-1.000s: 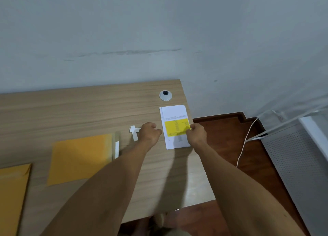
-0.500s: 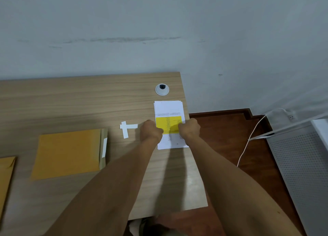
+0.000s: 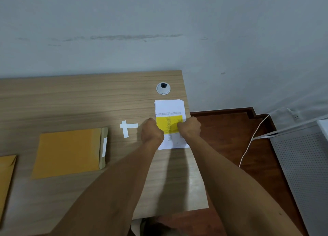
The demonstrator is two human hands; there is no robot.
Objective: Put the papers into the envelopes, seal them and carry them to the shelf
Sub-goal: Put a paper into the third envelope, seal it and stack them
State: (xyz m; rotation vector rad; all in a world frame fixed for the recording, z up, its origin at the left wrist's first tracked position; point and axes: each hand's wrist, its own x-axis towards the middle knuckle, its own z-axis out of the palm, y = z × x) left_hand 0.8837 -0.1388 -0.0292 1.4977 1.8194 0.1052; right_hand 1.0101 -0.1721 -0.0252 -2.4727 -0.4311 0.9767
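Both hands were curled on the yellow sheet (image 3: pixel 168 124) atop the paper stack (image 3: pixel 169 108) — the left hand (image 3: pixel 152 130) at its left edge, the right hand (image 3: pixel 190 127) at its right — probably to lift it squarely. The stack sat at the bench (image 3: pixel 71 101) corner; the envelope (image 3: pixel 69 152) lay well left, flap open to receive it.

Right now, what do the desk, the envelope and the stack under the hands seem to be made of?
Desk: probably wood-look laminate, matt, with printed straight grain and a thin edge.
Envelope: mustard kraft paper, dull, with a folded flap.
Stack: white printed paper, with a yellow sheet on top.
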